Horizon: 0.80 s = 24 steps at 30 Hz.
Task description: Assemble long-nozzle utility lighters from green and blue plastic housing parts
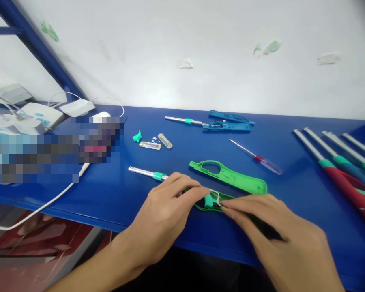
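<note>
A gas lighter's green half-shell (201, 208) lies open-side up near the front of the table, with a teal trigger (208, 201) inside. Its metal tube (141, 172) with a teal collar points left. My left hand (167, 207) is closed over the tube end of this lighter, thumb and fingertips beside the trigger. At the other side, my right hand (282, 223) pinches a thin white wire (217, 197) above the shell. Both hands hide much of the inside. Just behind lies the matching green half-shell (246, 179).
A screwdriver (269, 163) lies right of centre. Blue lighter parts (228, 126) sit near the wall. Clear fuel tanks (150, 145) and a loose teal trigger (137, 136) lie left of them. Several whole lighters (340, 174) line the right; a white cable (48, 202) crosses the left.
</note>
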Available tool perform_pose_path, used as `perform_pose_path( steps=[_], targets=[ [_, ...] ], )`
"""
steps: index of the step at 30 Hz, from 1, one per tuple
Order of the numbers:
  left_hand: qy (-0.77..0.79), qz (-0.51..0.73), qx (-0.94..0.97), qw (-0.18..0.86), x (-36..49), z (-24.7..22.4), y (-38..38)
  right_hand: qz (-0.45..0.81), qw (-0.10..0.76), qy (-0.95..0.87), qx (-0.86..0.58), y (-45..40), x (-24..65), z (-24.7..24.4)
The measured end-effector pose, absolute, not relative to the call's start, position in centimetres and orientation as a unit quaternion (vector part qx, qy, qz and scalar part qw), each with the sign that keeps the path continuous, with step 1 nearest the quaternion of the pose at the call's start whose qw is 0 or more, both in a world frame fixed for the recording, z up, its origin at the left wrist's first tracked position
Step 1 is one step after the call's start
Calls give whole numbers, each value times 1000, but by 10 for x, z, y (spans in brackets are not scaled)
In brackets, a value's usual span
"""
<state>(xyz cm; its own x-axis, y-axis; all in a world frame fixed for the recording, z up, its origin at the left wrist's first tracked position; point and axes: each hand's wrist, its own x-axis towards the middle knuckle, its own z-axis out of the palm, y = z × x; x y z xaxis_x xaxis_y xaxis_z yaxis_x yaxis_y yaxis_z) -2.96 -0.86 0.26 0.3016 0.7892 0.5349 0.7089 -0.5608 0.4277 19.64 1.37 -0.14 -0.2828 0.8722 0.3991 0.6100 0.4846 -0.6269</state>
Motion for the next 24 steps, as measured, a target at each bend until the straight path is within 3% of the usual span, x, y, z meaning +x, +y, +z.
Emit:
perform_pose_path(
  steps=[9, 24],
  targets=[
    [471, 386, 792, 51, -29, 1, -5, 14, 385, -845, -371, 8, 193, -5],
    [495, 391, 774, 62, -27, 3, -4, -174, 262, -885, -343, -2, 190, -1]
  ],
)
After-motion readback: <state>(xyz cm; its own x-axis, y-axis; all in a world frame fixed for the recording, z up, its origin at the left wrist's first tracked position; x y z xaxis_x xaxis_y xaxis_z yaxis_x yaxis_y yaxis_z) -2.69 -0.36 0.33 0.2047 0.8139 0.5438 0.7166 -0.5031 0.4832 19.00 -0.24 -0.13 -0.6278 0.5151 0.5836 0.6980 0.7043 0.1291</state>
